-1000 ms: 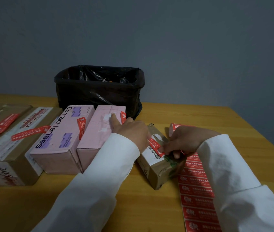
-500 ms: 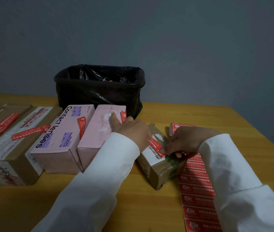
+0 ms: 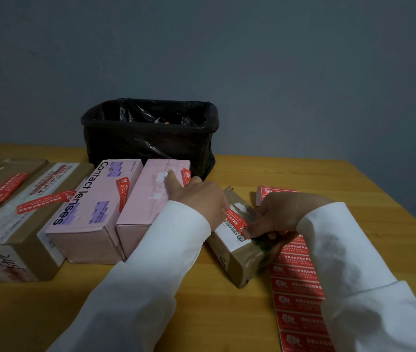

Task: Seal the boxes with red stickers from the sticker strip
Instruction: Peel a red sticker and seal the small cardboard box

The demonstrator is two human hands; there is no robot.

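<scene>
A small brown box (image 3: 237, 257) with a white label lies tilted between my hands. A red sticker (image 3: 236, 221) runs across its top. My right hand (image 3: 275, 217) pinches the sticker's near end against the box. My left hand (image 3: 199, 196) rests over the box's far end and the neighbouring plain pink box (image 3: 148, 199), index finger stretched onto the pink lid. The sticker strip (image 3: 295, 288) of red labels lies on the table under my right forearm. The pink "Contact lenses" box (image 3: 87, 214) and two brown boxes (image 3: 19, 224) at the left carry red stickers.
A bin lined with a black bag (image 3: 148, 138) stands behind the pink boxes at the back of the wooden table (image 3: 49, 313). The table's right edge runs diagonally past my right sleeve. A grey wall is behind.
My right hand's fingers have slid slightly along the sticker on the small brown box. My left hand and the boxes stay where they were.
</scene>
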